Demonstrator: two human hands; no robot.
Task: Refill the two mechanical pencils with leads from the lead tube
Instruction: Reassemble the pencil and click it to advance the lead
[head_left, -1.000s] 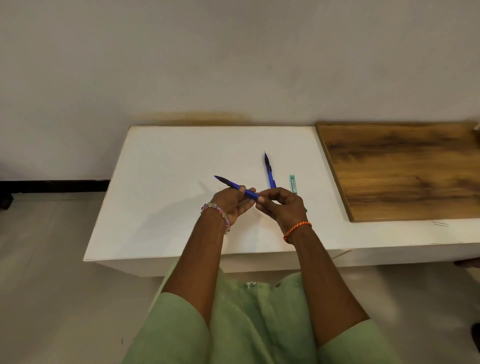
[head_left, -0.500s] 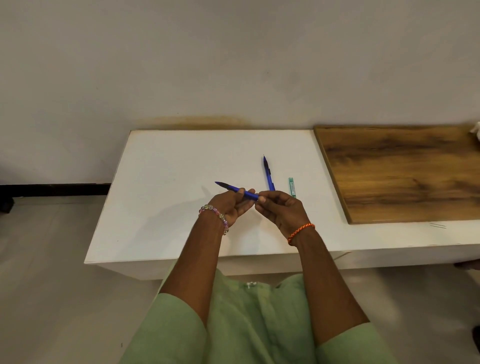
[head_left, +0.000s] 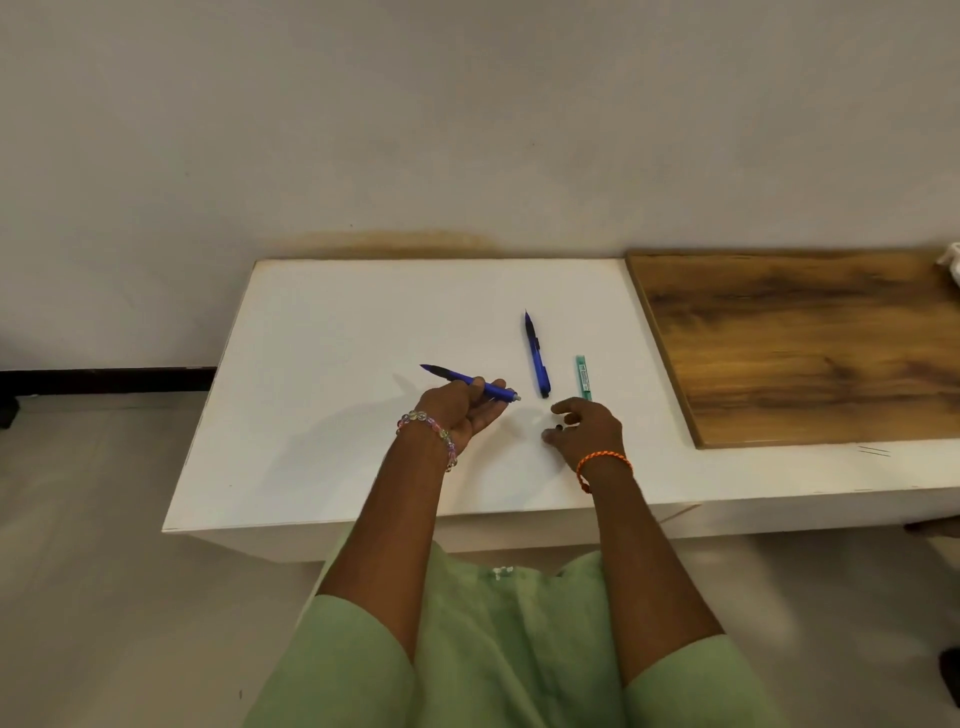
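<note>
My left hand (head_left: 460, 413) grips a blue mechanical pencil (head_left: 453, 374) above the white table (head_left: 332, 332), tip pointing left, its pale rear end bare and facing right. My right hand (head_left: 592, 431) hovers low over the table a short way to the right, pinching a tiny black piece (head_left: 558, 427) that looks like the pencil's end cap. A second blue pencil (head_left: 536, 358) lies on the table, tip pointing away from me. The green lead tube (head_left: 583, 376) lies beside it on the right, just beyond my right fingertips.
A wooden board (head_left: 805, 343) covers the table's right part. A white object (head_left: 950, 262) peeks in at the far right edge. The wall runs right behind the table. My green-clothed lap is below the table's front edge.
My hands were together at the pencil's rear end. Now my right hand has pulled away to the right and down with a small black piece, leaving the pencil's end bare.
</note>
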